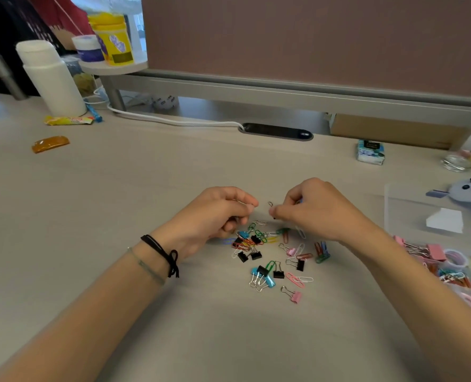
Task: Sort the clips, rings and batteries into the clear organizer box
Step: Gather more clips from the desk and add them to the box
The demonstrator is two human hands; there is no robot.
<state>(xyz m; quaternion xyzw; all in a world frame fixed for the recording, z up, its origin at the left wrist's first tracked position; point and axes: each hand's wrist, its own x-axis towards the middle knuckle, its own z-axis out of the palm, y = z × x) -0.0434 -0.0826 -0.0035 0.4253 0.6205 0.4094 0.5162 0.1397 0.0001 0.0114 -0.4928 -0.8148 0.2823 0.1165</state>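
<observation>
A loose pile of coloured paper clips and small binder clips (267, 255) lies on the grey desk (118, 216) between my hands. My left hand (218, 216) hovers at the pile's upper left with curled fingers, apparently pinching a thin silver clip. My right hand (311, 210) is at the pile's upper right and pinches a small silver clip (270, 204) that sticks up from its fingertips. The clear organizer box (421, 216) stands at the right edge, with pink binder clips (432, 250) and coloured clips in its near compartments.
At the back left stand a white bottle (52, 78) and yellow tub (113, 37); wrapped snacks (49, 143) lie on the desk there. A tissue pack (370, 151), a glass dish (456, 162) and a soft toy (468, 191) sit at the right. A cable slot (275, 130) and partition lie behind.
</observation>
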